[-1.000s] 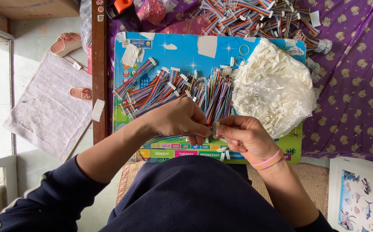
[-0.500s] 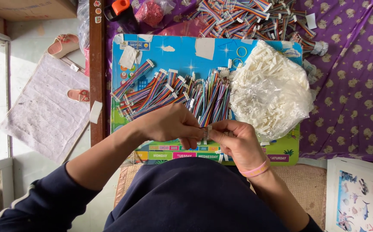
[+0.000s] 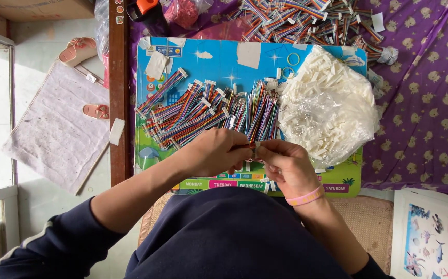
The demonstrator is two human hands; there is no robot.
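Pinching one small cable end (image 3: pixel 255 148) between them, left hand (image 3: pixel 214 153) and right hand (image 3: pixel 287 168) met at board (image 3: pixel 219 57) centre; grips narrow, steadying it. Cables (image 3: pixel 208 109) at 12, connector bag (image 3: pixel 329 107) at 2.

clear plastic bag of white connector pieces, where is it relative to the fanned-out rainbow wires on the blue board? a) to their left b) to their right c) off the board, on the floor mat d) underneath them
b: the clear plastic bag of white connector pieces lies on the right part of the blue board, beside the rainbow wires, which fan out to its left.
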